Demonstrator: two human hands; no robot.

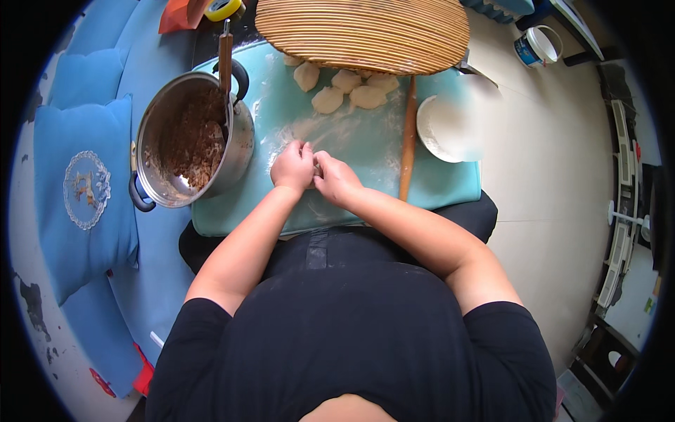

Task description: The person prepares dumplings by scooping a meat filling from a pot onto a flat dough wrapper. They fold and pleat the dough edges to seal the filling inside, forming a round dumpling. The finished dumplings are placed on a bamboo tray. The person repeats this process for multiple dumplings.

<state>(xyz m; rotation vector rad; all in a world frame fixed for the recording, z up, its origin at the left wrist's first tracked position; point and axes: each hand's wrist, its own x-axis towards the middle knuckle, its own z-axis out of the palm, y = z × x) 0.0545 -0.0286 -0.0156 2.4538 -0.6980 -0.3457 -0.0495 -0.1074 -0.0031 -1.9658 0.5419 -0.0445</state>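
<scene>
Leftmost, a blue cushion with a white-edged oval emblem rests on a blue sofa. Next, a steel pot with black handles contains a dark brown mixture and a wooden-handled utensil; it overlaps the left edge of a flour-dusted teal work surface. Near this surface's middle, the left hand and right hand meet, fingers curled inward almost closed; a small item shows between them, too hidden to identify, and how firmly it is gripped cannot be told. Beyond lie pale dough pieces, some partly hidden by a slatted tray. Farther right are a rolling pin, roughly lengthwise, and a white bowl, partly blurred; a white bucket stands on the floor.
</scene>
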